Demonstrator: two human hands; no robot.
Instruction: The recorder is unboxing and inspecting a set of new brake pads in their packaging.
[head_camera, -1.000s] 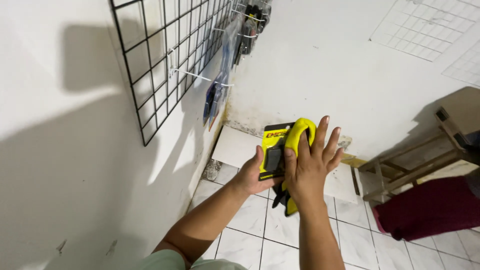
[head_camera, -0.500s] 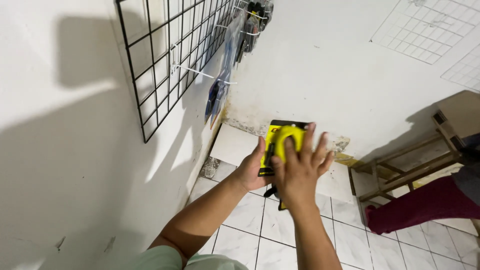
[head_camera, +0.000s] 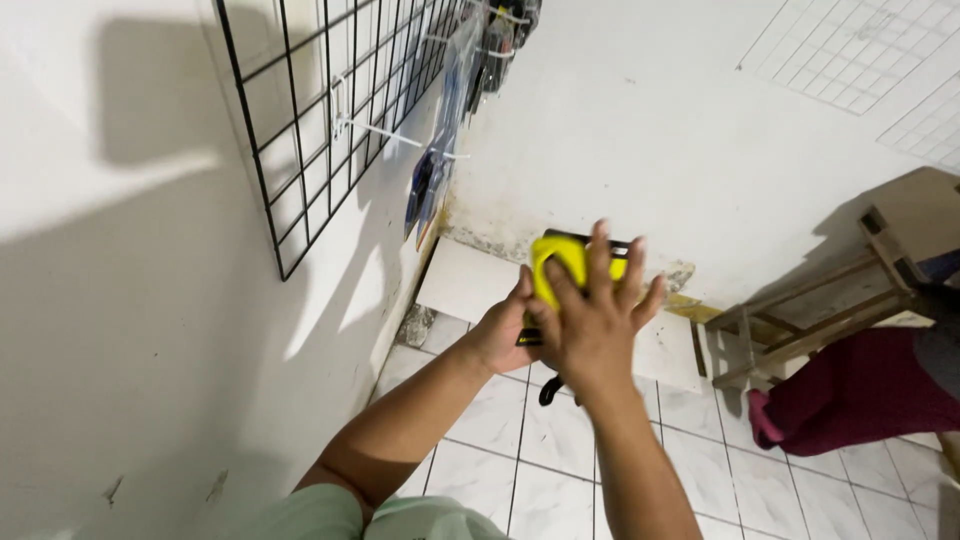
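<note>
Both hands hold a yellow and black packaged item (head_camera: 556, 262) in front of me, above the tiled floor. My left hand (head_camera: 505, 330) grips its lower left edge from behind. Over the front of the package my right hand (head_camera: 592, 315) lies with fingers spread, covering most of it. A black part of the item (head_camera: 549, 391) hangs below the hands.
A black wire grid panel (head_camera: 330, 110) hangs on the white left wall, with white hooks and packaged goods (head_camera: 432, 185) on it. A white board (head_camera: 470, 285) leans at the wall base. A wooden stool (head_camera: 800, 320) and a maroon cloth (head_camera: 860, 395) lie at right.
The hands and package have risen slightly in view and shifted a little left. My right hand has slid further over the package front, hiding more of the yellow.
</note>
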